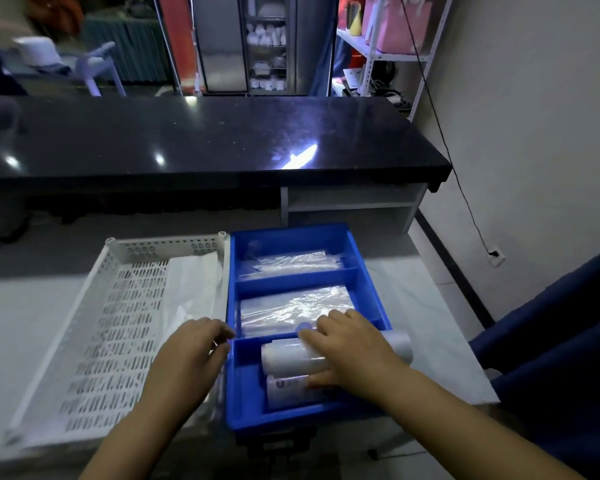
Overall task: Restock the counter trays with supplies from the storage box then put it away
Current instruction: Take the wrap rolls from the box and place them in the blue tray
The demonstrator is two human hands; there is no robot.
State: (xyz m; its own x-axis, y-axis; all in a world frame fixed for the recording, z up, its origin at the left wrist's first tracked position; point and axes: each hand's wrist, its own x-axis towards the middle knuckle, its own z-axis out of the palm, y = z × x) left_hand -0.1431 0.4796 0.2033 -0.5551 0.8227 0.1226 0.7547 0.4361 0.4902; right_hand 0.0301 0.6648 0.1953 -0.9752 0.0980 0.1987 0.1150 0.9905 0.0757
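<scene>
While at blue tray (291, 233) rim, left hand (187, 355).

Left hand (192, 345), right hand (351, 344), both bare, forearms (146, 422) uncovered

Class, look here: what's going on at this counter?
A person's right hand grips a white roll lying across the near compartment of a blue tray, beside a second roll. The left hand sits at the tray's left rim. The other two compartments hold clear bags; a white perforated tray stands alongside.
</scene>
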